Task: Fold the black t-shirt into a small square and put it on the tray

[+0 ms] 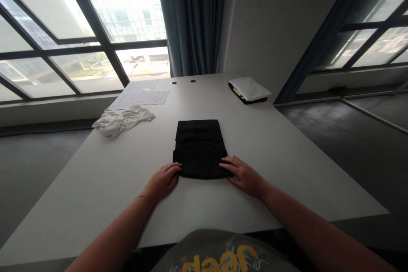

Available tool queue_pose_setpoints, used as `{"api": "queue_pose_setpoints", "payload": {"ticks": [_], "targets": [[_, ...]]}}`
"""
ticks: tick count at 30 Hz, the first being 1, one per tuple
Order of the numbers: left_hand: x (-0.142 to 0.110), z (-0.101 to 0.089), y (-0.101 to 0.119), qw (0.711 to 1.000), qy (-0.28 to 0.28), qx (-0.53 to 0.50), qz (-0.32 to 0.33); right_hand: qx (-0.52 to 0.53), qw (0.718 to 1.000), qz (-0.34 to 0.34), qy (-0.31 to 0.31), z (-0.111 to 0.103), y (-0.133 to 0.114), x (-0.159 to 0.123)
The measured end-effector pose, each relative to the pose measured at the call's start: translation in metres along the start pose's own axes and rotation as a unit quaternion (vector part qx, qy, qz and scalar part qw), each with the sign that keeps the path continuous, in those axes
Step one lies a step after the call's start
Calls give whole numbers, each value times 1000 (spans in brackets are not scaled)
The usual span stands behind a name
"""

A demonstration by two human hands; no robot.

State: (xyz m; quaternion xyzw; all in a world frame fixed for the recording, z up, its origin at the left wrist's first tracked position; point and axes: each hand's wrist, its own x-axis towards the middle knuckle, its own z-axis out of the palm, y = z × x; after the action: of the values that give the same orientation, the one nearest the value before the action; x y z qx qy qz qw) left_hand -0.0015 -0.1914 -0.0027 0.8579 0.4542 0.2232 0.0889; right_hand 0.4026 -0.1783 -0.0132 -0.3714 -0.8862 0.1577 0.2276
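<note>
A black garment (199, 148), folded into a neat rectangle, lies in the middle of the white table (270, 144). My left hand (163, 179) rests at its near left corner, fingers curled against the cloth edge. My right hand (244, 174) lies at the near right corner, fingers stretched flat and touching the fabric. Neither hand lifts the garment off the table.
A crumpled white garment (123, 120) lies at the table's left edge. Paper sheets (143, 94) sit behind it. A white cloth over a dark item (249, 89) is at the far right. Two cable holes (184, 81) mark the back edge. Windows and a curtain stand beyond.
</note>
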Motion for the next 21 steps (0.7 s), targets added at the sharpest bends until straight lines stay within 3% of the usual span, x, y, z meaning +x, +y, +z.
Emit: {"api": "queue_pose_setpoints", "payload": {"ticks": [5, 10, 16, 21], "targets": [[18, 2, -2, 999, 29, 2, -22, -25, 998, -6, 52, 12, -8, 19], [35, 5, -10, 996, 73, -10, -49, -23, 998, -34, 54, 18, -15, 28], [39, 5, -25, 998, -19, -66, -12, -2, 997, 24, 69, 16, 9, 27], [44, 5, -29, 998, -46, -50, -2, 34, 995, 31, 90, 10, 22, 28]]}}
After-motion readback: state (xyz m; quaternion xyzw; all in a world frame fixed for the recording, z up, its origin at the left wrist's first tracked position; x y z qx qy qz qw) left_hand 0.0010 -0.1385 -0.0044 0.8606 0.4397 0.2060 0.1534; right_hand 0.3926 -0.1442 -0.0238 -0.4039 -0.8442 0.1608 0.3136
